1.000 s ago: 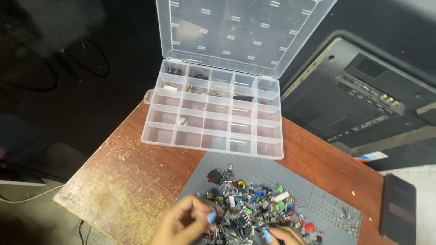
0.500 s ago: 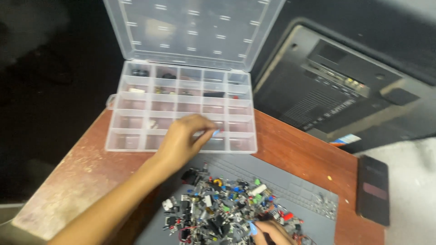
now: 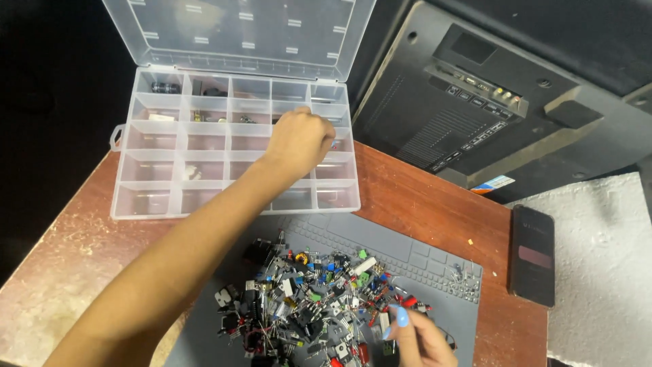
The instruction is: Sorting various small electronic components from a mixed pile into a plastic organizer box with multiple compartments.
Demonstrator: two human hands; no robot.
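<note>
Sorting parts at the table's near edge

Left hand (image 3: 299, 141) curled over the clear organizer box (image 3: 156, 197), contents unseen; right hand (image 3: 421, 340) fingertips pinching into the component pile (image 3: 305, 306), bare mat (image 3: 407, 245) beyond.

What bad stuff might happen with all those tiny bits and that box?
The left hand reaches over the clear compartment box, so a small part might land in a wrong slot. The right hand pokes into the pile of parts; sharp legs may prick, or bits could scatter off the grey mat.

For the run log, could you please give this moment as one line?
left hand: over organizer | right hand: at parts pile | mat on table
</note>
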